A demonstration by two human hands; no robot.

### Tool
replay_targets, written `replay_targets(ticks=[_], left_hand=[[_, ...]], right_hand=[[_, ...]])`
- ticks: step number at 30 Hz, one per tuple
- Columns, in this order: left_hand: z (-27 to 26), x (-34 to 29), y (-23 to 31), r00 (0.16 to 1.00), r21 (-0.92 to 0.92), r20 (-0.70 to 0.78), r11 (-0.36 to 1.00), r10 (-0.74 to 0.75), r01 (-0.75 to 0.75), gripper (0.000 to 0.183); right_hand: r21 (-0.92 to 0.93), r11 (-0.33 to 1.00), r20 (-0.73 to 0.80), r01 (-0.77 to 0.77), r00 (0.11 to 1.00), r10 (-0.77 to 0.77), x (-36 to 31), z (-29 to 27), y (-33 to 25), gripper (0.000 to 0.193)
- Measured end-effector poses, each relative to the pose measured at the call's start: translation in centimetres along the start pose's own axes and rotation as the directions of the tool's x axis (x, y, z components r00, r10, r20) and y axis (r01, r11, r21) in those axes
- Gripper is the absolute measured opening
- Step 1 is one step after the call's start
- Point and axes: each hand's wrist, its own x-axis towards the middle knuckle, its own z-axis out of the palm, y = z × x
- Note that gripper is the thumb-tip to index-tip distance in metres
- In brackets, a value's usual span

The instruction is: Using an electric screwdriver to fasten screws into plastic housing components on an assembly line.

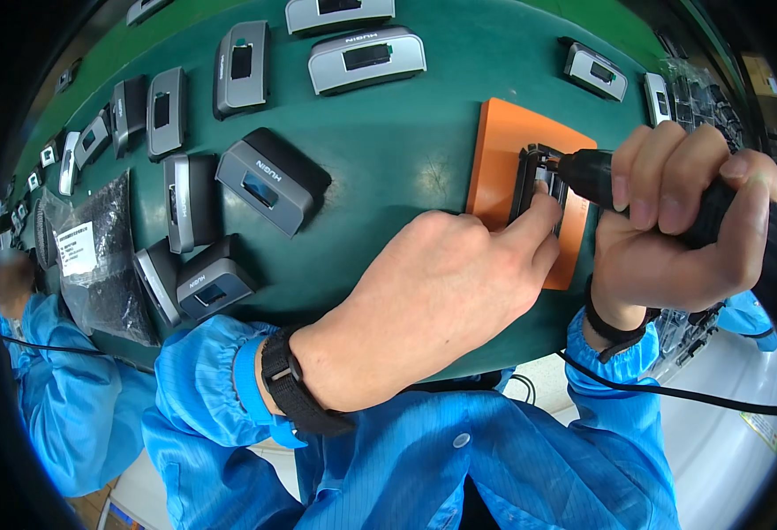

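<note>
My right hand (pixel 675 212) is wrapped round a black electric screwdriver (pixel 590 175). Its tip meets the upper end of a small black rectangular housing (pixel 523 190), which lies on an orange plate (pixel 493 159). My left hand (pixel 446 291) steadies that housing, index fingertip pressed on its inside and the other fingers along its near side. The fingers hide the housing's lower part. Whether a screw sits under the tip is too small to tell.
Several grey and black devices with small screens (pixel 269 185) stand about the green table (pixel 397 132). A clear bag of small black parts (pixel 106 256) lies at the left, near another person's blue sleeve (pixel 79 397). A black cable (pixel 680 396) runs at the lower right.
</note>
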Motion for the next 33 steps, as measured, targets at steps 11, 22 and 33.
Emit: replay_targets(ticks=[11,22,33], left_hand=[[0.0,-0.1,-0.1,1.0,0.005,0.028,1.0,0.006,-0.006,0.027],[-0.4,0.2,0.7,0.995,0.183,0.101,0.983,-0.021,0.002,0.029],[-1.8,2.0,1.0,0.955,0.096,0.289,0.995,-0.061,0.034,0.059]], right_hand=[[-0.069,0.996,0.139,0.051,0.989,-0.041,-0.1,0.0,0.9,0.023],[-0.014,0.986,-0.149,0.166,0.975,-0.166,2.3,-7.6,-6.0,0.032],[-0.074,0.984,-0.323,-0.165,0.937,0.133,-1.1,-10.4,-3.7,0.024]])
